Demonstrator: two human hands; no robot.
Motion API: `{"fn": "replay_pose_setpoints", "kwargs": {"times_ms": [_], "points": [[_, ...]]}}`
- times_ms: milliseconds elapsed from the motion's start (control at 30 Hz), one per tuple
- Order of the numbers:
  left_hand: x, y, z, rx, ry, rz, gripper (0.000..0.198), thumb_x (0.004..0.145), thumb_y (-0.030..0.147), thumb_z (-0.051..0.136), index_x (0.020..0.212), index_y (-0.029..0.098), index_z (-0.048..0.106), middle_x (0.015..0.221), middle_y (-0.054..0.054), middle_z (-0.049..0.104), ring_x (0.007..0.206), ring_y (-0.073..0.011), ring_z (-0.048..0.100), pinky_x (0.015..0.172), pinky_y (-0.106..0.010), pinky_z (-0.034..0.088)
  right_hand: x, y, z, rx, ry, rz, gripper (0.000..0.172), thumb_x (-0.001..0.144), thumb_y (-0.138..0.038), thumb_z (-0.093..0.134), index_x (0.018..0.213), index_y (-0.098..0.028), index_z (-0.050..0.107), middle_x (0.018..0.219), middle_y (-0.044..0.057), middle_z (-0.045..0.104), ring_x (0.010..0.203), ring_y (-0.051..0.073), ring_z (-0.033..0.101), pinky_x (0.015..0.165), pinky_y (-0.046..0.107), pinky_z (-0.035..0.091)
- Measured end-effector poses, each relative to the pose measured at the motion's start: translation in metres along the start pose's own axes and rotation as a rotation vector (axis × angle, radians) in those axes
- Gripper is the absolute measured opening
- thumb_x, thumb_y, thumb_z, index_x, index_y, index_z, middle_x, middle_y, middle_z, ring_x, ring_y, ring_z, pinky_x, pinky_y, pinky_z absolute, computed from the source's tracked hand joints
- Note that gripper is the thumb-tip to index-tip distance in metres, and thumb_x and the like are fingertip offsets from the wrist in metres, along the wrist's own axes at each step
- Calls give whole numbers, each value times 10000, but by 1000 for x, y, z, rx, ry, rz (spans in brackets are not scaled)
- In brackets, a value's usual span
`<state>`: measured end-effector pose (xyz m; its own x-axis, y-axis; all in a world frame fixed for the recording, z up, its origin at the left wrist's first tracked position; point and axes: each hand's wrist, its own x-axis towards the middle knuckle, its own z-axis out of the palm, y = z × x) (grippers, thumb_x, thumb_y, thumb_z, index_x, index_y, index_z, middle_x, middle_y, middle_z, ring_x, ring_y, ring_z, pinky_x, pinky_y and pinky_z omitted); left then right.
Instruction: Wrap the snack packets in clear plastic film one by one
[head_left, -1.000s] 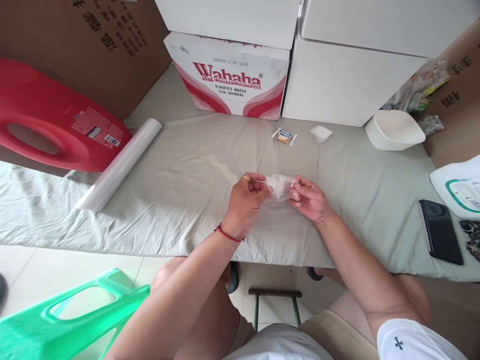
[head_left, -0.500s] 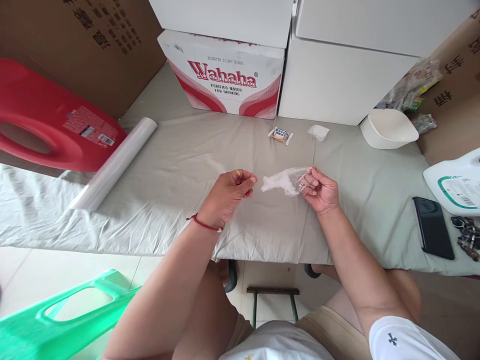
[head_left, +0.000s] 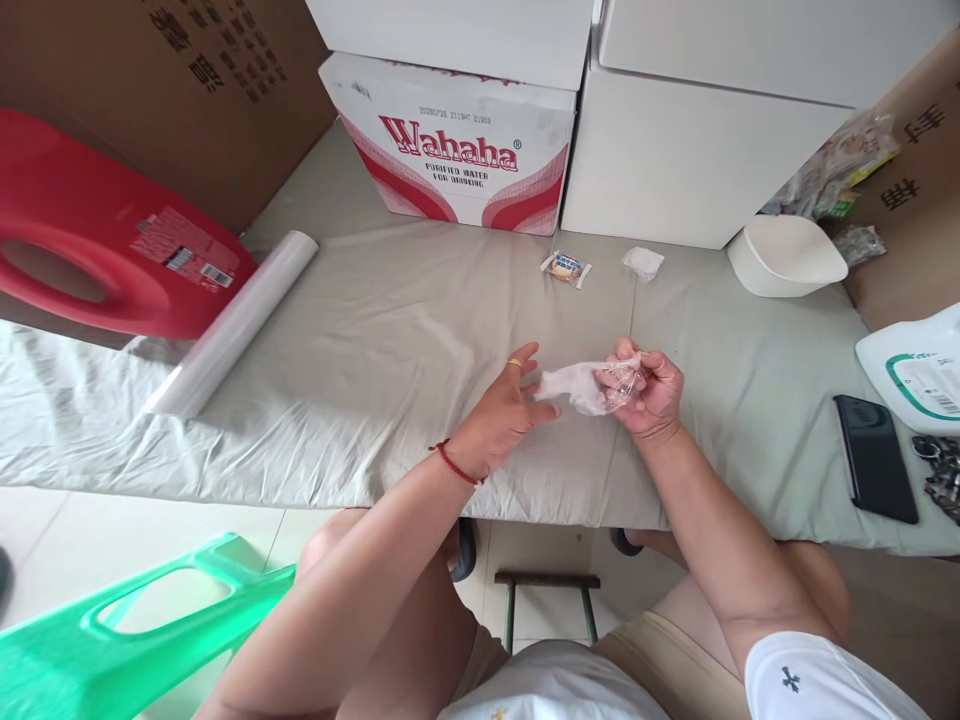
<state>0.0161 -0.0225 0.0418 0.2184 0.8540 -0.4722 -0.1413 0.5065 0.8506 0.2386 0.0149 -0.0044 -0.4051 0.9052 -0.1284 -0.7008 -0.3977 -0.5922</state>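
Above the cloth, a thin clear plastic bag (head_left: 581, 387), crumpled and whitish toward its left end, stretches out from my right hand (head_left: 652, 392). The thumb and fingers of that hand grip its right end, and some fingers show through the film. My left hand (head_left: 506, 415), with a gold ring and a red cord bracelet, is at the bag's narrow left tip, its fingers spread apart. Whether a fingertip touches the bag I cannot tell. Farther back lie a small wrapped snack (head_left: 566, 268) and a folded whitish plastic piece (head_left: 643, 263).
A Wahaha carton (head_left: 457, 150) and white boxes (head_left: 660, 150) stand behind. Left are a red jug (head_left: 112, 240) and a plastic film roll (head_left: 232, 325). Right are a white bowl (head_left: 787, 260), a white bottle (head_left: 915, 370), a phone (head_left: 875, 458) and keys (head_left: 941, 460).
My left hand has moved right and slightly down to the bag's tip, its pinched fingers now spread. The bag has shifted slightly right and down, still in my right hand.
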Motion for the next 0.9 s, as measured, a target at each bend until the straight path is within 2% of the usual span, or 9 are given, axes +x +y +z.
{"fn": "replay_pose_setpoints", "kwargs": {"times_ms": [67, 133, 233, 367, 467, 567, 633, 733, 900], "points": [[2, -3, 4, -59, -59, -7, 822, 648, 235, 889, 1389, 278, 535, 1531, -137, 501, 1177, -243, 639, 915, -376, 561, 0, 1, -1, -24, -17, 27, 328, 735, -343, 784, 671, -239, 479, 484, -86, 277, 427, 86, 232, 269, 147, 141], [5, -3, 5, -99, -93, 3, 542, 698, 320, 880, 1167, 202, 636, 1233, -110, 669, 931, -171, 678, 790, -312, 552, 3, 1, -3, -51, 10, 26, 305, 752, -343, 778, 689, -237, 498, 488, -92, 282, 420, 80, 216, 282, 149, 158], [10, 0, 2, -100, 29, 66, 308, 749, 346, 833, 900, 168, 632, 877, -20, 654, 679, -89, 610, 638, -241, 469, 10, 2, -4, -109, 158, -51, 242, 760, -332, 795, 762, -221, 579, 549, -77, 375, 468, 74, 294, 353, 144, 255], [14, 2, -4, -18, 285, 155, 238, 782, 306, 765, 832, 193, 562, 811, 17, 608, 614, -81, 570, 566, -238, 409, 11, 8, 2, -319, 323, -241, 298, 783, -437, 830, 830, -238, 614, 729, -30, 520, 563, 88, 394, 446, 189, 339], [13, -1, -5, 225, 391, 271, 196, 807, 307, 724, 830, 205, 558, 767, 23, 599, 624, -99, 536, 587, -254, 395, 3, 18, 12, -608, 266, -359, 350, 817, -555, 816, 956, -279, 653, 916, -1, 587, 623, 105, 433, 499, 233, 377], [10, -6, -1, 481, 395, 390, 165, 846, 326, 688, 824, 210, 573, 743, 29, 585, 657, -112, 510, 649, -266, 408, -4, 29, 19, -950, 138, -447, 485, 739, -530, 905, 1119, -318, 689, 1113, 24, 617, 722, 123, 501, 607, 273, 454], [10, -9, 0, 516, 342, 411, 190, 896, 380, 641, 826, 217, 571, 720, 30, 563, 666, -125, 510, 651, -269, 416, -4, 35, 19, -1097, 118, -464, 382, 772, -502, 891, 1049, -299, 722, 1030, 19, 643, 727, 132, 512, 649, 293, 459], [12, -10, 0, 385, 301, 383, 247, 945, 448, 572, 836, 226, 572, 728, 22, 543, 692, -139, 521, 639, -267, 424, 0, 38, 13, -1010, 226, -422, 269, 874, -527, 789, 883, -265, 728, 751, -20, 579, 638, 124, 454, 589, 282, 394], [16, -4, -2, 95, 292, 270, 232, 883, 430, 631, 797, 221, 576, 827, 4, 565, 768, -132, 521, 681, -253, 416, 5, 30, 12, -647, 277, -258, 288, 766, -485, 880, 812, -249, 722, 681, -50, 512, 552, 84, 317, 483, 244, 263]]}}
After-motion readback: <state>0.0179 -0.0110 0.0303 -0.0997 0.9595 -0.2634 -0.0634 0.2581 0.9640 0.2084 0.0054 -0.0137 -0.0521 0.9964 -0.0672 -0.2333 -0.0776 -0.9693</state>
